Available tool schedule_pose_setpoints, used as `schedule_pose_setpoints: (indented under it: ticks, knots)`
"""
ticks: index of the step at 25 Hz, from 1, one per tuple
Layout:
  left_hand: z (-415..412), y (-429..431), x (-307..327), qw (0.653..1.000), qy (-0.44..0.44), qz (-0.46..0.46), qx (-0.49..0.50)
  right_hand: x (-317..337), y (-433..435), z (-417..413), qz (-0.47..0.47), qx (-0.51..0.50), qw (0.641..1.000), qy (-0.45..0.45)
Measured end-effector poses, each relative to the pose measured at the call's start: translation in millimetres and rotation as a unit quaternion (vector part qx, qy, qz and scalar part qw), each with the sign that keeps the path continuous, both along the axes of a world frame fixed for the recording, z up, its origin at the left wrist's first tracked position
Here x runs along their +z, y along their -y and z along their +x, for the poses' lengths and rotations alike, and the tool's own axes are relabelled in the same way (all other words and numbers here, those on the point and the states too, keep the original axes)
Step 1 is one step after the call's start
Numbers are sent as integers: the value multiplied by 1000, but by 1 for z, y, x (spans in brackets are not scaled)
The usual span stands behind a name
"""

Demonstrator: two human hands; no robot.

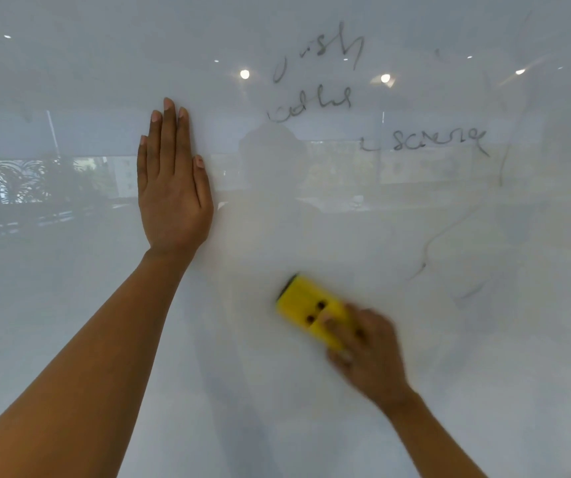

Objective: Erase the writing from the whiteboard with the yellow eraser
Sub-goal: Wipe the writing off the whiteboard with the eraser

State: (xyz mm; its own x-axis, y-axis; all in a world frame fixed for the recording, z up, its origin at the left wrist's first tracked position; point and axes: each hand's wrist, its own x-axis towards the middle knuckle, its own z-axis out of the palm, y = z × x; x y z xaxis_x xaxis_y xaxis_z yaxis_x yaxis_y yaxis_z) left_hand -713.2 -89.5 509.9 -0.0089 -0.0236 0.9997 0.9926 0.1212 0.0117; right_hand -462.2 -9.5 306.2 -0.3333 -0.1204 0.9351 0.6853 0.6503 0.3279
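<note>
one yellow eraser (306,312), long axis upper-left

Whiteboard (70,305) bears faint writing (439,139), yellow eraser (306,310).

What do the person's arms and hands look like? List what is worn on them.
Nothing is worn. The left hand and right hand are bare, with no gloves, rings, watch or bracelets visible. Both forearms are bare up to the picture's edge, with no sleeve in view. The left hand's fingers have short, unpainted nails. The right hand is motion-blurred, so its nails cannot be made out.
</note>
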Motion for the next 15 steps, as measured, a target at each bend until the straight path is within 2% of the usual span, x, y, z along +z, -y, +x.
schedule_pose_setpoints:
  ticks: [1,2,4,5,6,7,8,9,11,13,14,15]
  knots:
    - [0,0,0,1000,0,0,0,16,-10,17,-39,1,992,-122]
    - [1,0,0,1000,2,-1,0,35,-18,32,-78,-6,963,-258]
    - [1,-1,0,1000,3,-2,0,73,-28,47,-138,-32,862,-486]
    - [1,-1,0,1000,3,-1,1,87,-30,45,-157,-35,819,-550]
    - [1,-1,-1,1000,3,0,2,96,-29,38,-162,-34,804,-572]
    - [1,-1,-1,1000,3,1,3,96,-25,28,-158,-31,816,-555]
    - [1,-1,-1,1000,2,2,4,89,-19,16,-144,-28,850,-505]
    - [1,-1,-1,1000,0,3,4,72,-12,2,-125,-20,896,-426]
    - [1,-1,-1,1000,-4,3,7,28,8,-19,-75,-10,978,-194]
    - [0,-1,0,1000,-5,7,7,-11,12,-15,-36,-15,999,8]
    - [1,-1,-1,1000,-6,9,5,-19,6,-3,-30,-9,998,48]
    - [1,-1,-1,1000,-7,11,2,-20,0,11,-48,7,998,27]
